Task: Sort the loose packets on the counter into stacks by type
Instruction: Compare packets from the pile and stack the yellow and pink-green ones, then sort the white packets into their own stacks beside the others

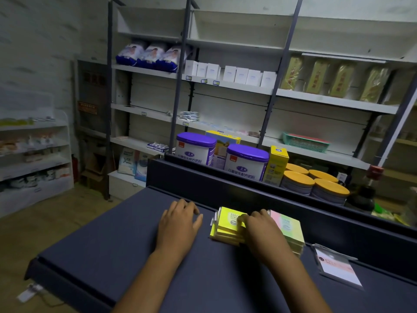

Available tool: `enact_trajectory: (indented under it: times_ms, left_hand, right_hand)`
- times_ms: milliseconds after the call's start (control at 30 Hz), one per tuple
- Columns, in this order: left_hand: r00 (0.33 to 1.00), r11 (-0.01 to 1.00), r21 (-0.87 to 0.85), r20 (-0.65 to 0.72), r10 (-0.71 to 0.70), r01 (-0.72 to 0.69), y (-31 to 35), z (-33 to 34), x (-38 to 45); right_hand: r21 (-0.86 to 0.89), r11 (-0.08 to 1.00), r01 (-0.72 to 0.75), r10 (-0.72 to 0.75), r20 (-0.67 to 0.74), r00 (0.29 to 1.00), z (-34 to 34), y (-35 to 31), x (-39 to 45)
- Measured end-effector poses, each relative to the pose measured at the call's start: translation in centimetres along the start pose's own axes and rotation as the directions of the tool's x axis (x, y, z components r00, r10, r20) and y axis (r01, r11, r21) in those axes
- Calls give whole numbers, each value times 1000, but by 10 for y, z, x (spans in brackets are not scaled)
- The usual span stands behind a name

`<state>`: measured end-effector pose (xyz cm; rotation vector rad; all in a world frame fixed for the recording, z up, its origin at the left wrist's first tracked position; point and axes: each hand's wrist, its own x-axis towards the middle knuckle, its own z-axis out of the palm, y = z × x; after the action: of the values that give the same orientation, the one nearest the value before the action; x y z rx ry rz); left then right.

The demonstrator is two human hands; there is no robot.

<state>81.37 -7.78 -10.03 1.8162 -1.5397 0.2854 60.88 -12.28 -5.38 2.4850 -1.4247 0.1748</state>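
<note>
A stack of yellow packets (226, 224) lies on the dark counter (112, 245), a little uneven at its left edge. Right beside it is a stack of pink-and-green packets (290, 227). My right hand (261, 233) rests over the gap between the two stacks, fingertips on the top yellow packet. My left hand (178, 224) lies flat on the bare counter to the left of the yellow stack, fingers spread, holding nothing. A white-and-pink packet in clear wrap (336, 265) lies alone further right.
A raised dark ledge (225, 184) runs behind the counter. Beyond it stand two purple-lidded tins (246, 163), a yellow box (276, 163) and several orange-lidded tins (316, 184). Shelving with goods fills the back wall.
</note>
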Motion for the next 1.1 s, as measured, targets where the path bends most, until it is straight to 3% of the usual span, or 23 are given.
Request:
enact_trajectory:
  times_ms: [333,500,767,1100]
  left_hand:
    - [999,999,-28,-4,47,-47,10,-8,4]
    - [991,992,-39,51,121,-119,38,-17,4]
    - [963,964,-89,84,258,-250,141,-25,-16]
    - [883,894,-164,157,441,-418,305,-32,-97]
  right_hand:
    - [206,978,14,20,-163,986,-19,23,-7]
    - [261,963,-63,117,-198,973,-33,54,-39]
    - [208,952,-224,258,-152,954,-49,122,-123]
    - [166,883,-440,459,-105,882,-78,214,-296]
